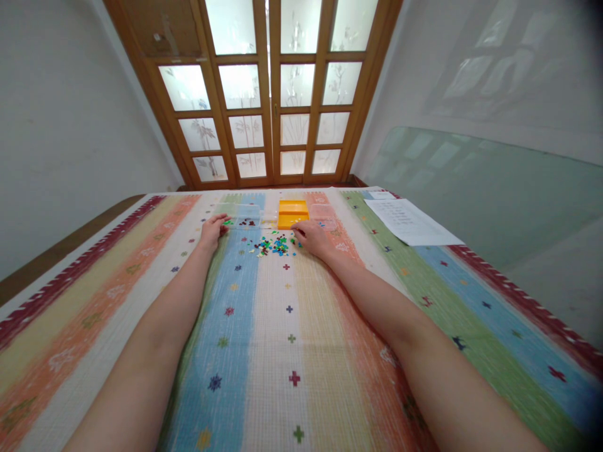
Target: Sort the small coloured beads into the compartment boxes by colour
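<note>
- So the left hand [214, 227] is stretched way out to the far end of the table, palm down, fingertips right at the left end of a long clear plastic box [245, 217]. It's too small in the shot to say whether the fingers are pinched on something or just lying loose, so I can't tell.
- The right hand [311, 237] is palm down too, fingertips touching the right edge of a scattered pile of tiny multicoloured plastic pieces [273, 245]. Same deal: I can't make out whether it's holding a piece or lying spread.
- The pile lies between the two hands, closer to the right one, just in front of the boxes. It's spread wider than it is deep, so its long axis runs left to right across the table.
- The clear box runs left to right too, in line with the far table edge. There are a few dark bits in it and a green bit by the left fingertips.
- Just to the right of that box is an orange-yellow plastic tray [293, 213], right behind the pile, with a second clear plastic container [324, 213] on its other side. The three make one row across the table.
- Everything's on a striped woven cloth [264, 351] dotted with little crosses.
- A white sheet of paper [411, 221] lies off to the right, well apart from the hands. A wooden door with frosted glass panes [271, 94] stands behind the table.
</note>
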`<action>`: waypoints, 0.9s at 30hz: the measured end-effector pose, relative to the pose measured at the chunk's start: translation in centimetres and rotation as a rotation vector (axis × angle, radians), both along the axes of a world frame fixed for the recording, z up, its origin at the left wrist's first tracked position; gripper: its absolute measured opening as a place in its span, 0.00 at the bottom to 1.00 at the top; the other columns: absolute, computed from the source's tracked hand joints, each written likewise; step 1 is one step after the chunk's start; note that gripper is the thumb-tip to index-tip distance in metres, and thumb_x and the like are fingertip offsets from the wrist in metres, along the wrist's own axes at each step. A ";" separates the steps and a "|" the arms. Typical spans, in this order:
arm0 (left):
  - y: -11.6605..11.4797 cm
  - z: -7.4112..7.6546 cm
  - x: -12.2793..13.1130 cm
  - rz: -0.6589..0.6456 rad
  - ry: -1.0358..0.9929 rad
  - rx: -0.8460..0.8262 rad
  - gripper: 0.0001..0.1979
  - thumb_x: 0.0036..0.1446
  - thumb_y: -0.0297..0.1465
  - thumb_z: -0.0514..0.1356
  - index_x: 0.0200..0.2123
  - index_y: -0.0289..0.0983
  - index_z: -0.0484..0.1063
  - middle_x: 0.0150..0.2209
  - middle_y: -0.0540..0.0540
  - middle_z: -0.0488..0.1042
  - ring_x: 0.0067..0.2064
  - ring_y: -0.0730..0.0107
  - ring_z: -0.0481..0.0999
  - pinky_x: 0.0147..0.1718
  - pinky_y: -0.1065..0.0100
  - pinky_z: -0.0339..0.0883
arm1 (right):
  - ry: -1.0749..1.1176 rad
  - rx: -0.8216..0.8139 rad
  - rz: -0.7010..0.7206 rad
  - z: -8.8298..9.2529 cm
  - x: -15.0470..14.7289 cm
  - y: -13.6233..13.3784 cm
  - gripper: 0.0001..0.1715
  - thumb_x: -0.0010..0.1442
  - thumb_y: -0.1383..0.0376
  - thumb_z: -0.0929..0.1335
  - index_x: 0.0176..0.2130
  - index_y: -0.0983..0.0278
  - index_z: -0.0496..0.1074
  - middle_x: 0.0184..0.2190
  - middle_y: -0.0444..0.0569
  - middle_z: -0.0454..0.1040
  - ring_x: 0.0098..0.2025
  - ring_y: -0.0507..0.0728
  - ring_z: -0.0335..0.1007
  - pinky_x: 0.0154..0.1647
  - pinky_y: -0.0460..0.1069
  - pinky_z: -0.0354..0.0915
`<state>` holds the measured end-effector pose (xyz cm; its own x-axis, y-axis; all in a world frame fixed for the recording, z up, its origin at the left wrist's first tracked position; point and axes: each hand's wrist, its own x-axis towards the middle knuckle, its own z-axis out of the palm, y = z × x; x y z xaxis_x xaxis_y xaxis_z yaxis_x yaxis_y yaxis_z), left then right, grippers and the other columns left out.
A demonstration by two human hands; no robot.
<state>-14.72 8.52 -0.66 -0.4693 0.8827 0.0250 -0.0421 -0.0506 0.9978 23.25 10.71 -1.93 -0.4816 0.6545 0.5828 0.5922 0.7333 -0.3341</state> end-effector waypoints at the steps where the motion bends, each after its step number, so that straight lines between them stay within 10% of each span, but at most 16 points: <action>1: 0.0 0.1 0.0 0.003 0.001 -0.003 0.20 0.50 0.31 0.67 0.48 0.36 0.80 0.45 0.42 0.84 0.27 0.77 0.72 0.30 0.72 0.68 | 0.001 0.002 -0.001 0.0 0.0 0.0 0.12 0.70 0.69 0.68 0.43 0.60 0.83 0.42 0.52 0.84 0.44 0.60 0.78 0.48 0.52 0.67; 12: -0.4 0.0 0.7 -0.099 0.220 0.004 0.19 0.52 0.36 0.69 0.47 0.37 0.79 0.40 0.45 0.81 0.29 0.72 0.70 0.31 0.69 0.66 | 0.008 0.001 -0.001 0.2 0.0 -0.2 0.12 0.70 0.68 0.68 0.44 0.60 0.83 0.42 0.52 0.84 0.44 0.60 0.78 0.49 0.53 0.68; 21: -1.8 1.5 2.1 -0.821 0.768 -0.021 0.12 0.51 0.41 0.70 0.33 0.38 0.80 0.31 0.47 0.78 0.33 0.66 0.73 0.34 0.67 0.65 | 0.004 0.004 -0.007 0.0 -0.1 -0.1 0.11 0.69 0.69 0.69 0.45 0.60 0.83 0.42 0.51 0.85 0.44 0.60 0.79 0.48 0.52 0.67; 27: -1.4 1.4 2.2 -0.906 0.843 -0.001 0.15 0.53 0.43 0.69 0.35 0.37 0.80 0.33 0.46 0.79 0.35 0.65 0.74 0.36 0.67 0.66 | -0.013 0.010 -0.009 -0.2 -0.1 0.1 0.12 0.70 0.68 0.68 0.45 0.61 0.83 0.43 0.52 0.85 0.45 0.60 0.78 0.49 0.52 0.67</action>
